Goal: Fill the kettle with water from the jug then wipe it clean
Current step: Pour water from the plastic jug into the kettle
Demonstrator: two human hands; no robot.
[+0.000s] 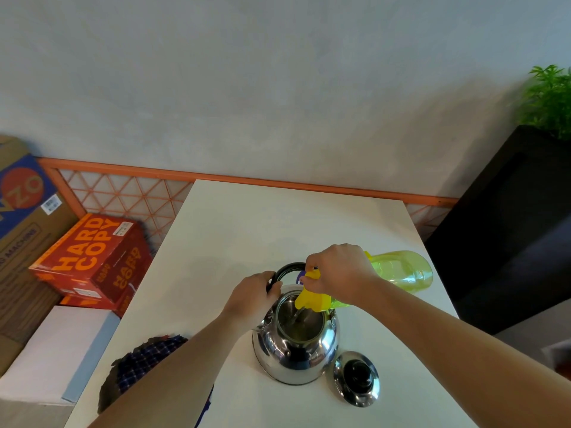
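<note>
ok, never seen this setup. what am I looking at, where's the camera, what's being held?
No robot here. A person wears one wide-angle camera on their head, looking forward and down at their own two bare hands. This is the only view.

The left hand grips the black handle of a steel kettle, which stands open on a white table. The right hand holds a yellow-green jug, tipped with its spout over the kettle's mouth. A thin stream seems to run in.

The lid lies on the table to the kettle's right. A checked cloth lies near the table's left edge, partly hidden by the left arm.
</note>
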